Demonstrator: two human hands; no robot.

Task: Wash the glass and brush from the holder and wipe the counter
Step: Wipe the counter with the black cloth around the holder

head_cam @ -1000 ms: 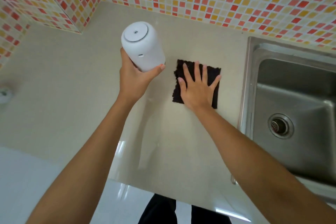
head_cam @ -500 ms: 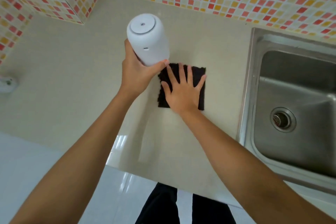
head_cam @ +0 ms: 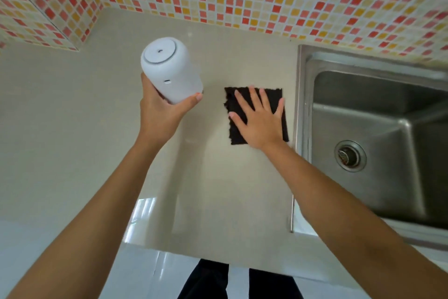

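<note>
One white holder (head_cam: 171,69), one black cloth (head_cam: 276,99), one sink (head_cam: 378,133), two hands.

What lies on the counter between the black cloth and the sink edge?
Nothing: in the head view only a narrow bare strip of counter separates the black cloth from the sink rim.

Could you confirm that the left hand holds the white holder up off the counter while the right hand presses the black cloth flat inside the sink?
Not quite: the head view shows the black cloth lying on the counter, just left of the sink, not inside it. The rest stands: the left hand holds the white holder up, and the right hand presses flat on the cloth.
</note>
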